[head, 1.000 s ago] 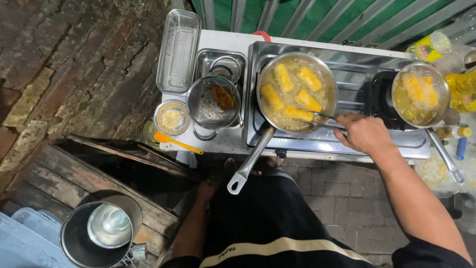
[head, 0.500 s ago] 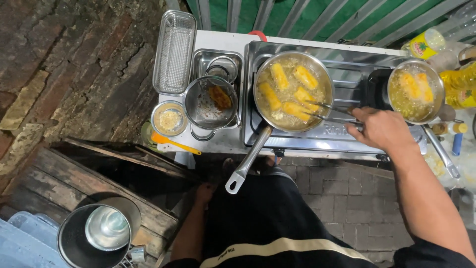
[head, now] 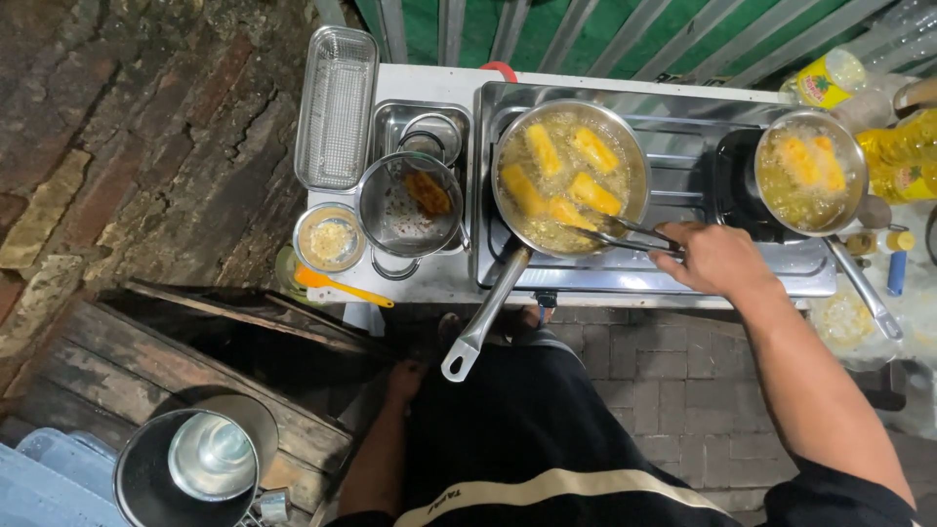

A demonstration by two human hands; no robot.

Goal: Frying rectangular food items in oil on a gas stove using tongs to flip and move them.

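My right hand grips metal tongs whose tips reach into the left frying pan, close to a yellow fried roll at the pan's near edge. Several golden rolls float in bubbling oil there. The pan's long handle points toward me. My left hand hangs down by my thigh below the counter, holding nothing, fingers loosely apart.
A second pan with frying pieces sits on the right burner of the steel stove. A metal strainer bowl, a crumb bowl, a wire tray and an orange spatula lie left. Oil bottles stand right; a steel pot lower left.
My right hand has slid left along the stove front, bringing the tongs' tips into the near side of the left pan. My left hand stays down.
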